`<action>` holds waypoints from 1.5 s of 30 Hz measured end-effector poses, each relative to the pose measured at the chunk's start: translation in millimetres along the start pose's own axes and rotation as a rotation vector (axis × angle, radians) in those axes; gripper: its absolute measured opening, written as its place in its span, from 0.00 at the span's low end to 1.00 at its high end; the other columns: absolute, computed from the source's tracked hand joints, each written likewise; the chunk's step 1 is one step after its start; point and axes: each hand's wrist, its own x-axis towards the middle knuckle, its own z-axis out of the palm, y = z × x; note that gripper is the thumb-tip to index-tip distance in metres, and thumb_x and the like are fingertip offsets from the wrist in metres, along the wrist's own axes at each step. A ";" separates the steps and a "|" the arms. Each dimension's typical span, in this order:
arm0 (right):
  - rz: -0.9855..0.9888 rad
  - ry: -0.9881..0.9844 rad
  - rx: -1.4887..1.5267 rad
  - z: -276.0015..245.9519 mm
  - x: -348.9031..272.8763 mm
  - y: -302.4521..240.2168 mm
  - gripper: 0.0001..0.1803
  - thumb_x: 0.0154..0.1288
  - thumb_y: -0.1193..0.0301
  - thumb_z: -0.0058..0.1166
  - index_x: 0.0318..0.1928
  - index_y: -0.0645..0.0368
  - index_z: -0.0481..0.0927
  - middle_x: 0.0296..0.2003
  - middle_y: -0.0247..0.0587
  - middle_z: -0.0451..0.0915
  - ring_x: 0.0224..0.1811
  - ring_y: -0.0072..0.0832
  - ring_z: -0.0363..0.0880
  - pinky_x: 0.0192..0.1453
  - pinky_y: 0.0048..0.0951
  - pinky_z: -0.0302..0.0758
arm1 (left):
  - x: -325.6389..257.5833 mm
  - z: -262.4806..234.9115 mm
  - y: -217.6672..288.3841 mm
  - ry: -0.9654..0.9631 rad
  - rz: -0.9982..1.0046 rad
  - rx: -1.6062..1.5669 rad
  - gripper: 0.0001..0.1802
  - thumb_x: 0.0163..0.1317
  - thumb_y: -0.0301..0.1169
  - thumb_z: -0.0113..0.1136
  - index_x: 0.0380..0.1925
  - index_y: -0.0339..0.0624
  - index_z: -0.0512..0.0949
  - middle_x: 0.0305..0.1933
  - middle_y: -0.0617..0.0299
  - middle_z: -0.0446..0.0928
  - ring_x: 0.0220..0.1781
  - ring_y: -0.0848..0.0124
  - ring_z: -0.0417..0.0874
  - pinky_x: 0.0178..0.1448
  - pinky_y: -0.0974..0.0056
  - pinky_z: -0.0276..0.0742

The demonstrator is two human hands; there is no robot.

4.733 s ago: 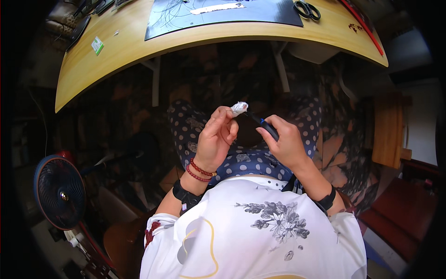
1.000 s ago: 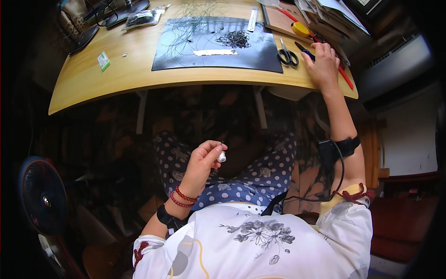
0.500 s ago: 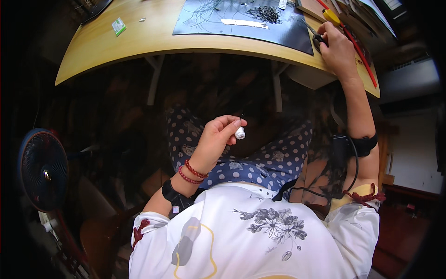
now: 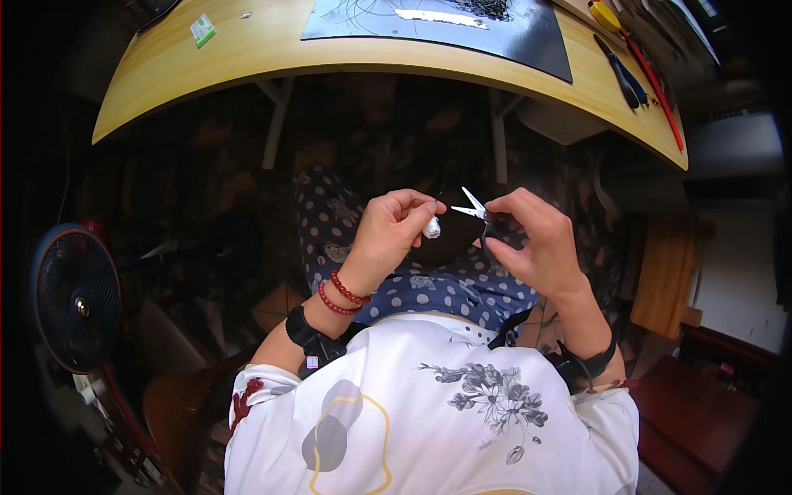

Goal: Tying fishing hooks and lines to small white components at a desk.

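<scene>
Over my lap, my left hand pinches a small white bundle, which could be wound thread or cloth. A thin dark strand stands up from the fingertips, too fine to make out well. My right hand is just to the right of it and grips a small pair of scissors with dark handles. The scissors' bright blades are spread and point left toward the fingers of my left hand, a short gap away. My right fingers partly hide the handles.
Ahead is a curved wooden desk with a dark mat, a white strip and a black tangled pile. Pliers and a red-handled tool lie at right, a green-white packet at left. A fan stands lower left.
My right hand has come from the desk's right side down to my lap, bringing the scissors beside my left hand, their blades now spread. My left hand keeps its pinch on the white bundle.
</scene>
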 end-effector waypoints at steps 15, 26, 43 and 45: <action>-0.104 -0.040 -0.095 9.9 3.6 -3.9 0.19 0.47 0.80 0.71 0.43 0.59 0.82 0.35 0.42 0.81 0.35 0.41 0.83 0.37 0.34 0.79 | -3.5 3.0 -1.3 0.053 0.082 0.232 0.09 0.71 0.29 0.60 0.42 0.36 0.86 0.24 0.71 0.80 0.21 0.86 0.72 0.26 0.78 0.65; -0.140 -0.053 -0.113 14.0 1.8 2.4 0.20 0.48 0.80 0.70 0.44 0.57 0.81 0.35 0.40 0.81 0.37 0.42 0.83 0.37 0.38 0.79 | -1.8 0.0 -6.6 0.031 0.042 0.081 0.10 0.71 0.30 0.62 0.44 0.35 0.86 0.27 0.68 0.81 0.24 0.84 0.75 0.28 0.77 0.70; -0.066 -0.073 0.015 16.2 -4.7 11.3 0.15 0.52 0.78 0.70 0.41 0.58 0.81 0.35 0.41 0.82 0.34 0.43 0.84 0.36 0.37 0.79 | 0.3 1.1 -9.6 0.008 0.036 0.132 0.10 0.71 0.30 0.61 0.42 0.36 0.86 0.27 0.69 0.80 0.24 0.85 0.74 0.28 0.77 0.69; -0.043 -0.022 0.081 15.7 -7.4 14.1 0.15 0.53 0.79 0.70 0.42 0.59 0.82 0.35 0.41 0.83 0.35 0.42 0.85 0.37 0.35 0.80 | 0.3 1.6 -9.5 0.007 0.044 0.153 0.10 0.72 0.31 0.61 0.42 0.36 0.86 0.27 0.69 0.80 0.24 0.85 0.74 0.28 0.77 0.69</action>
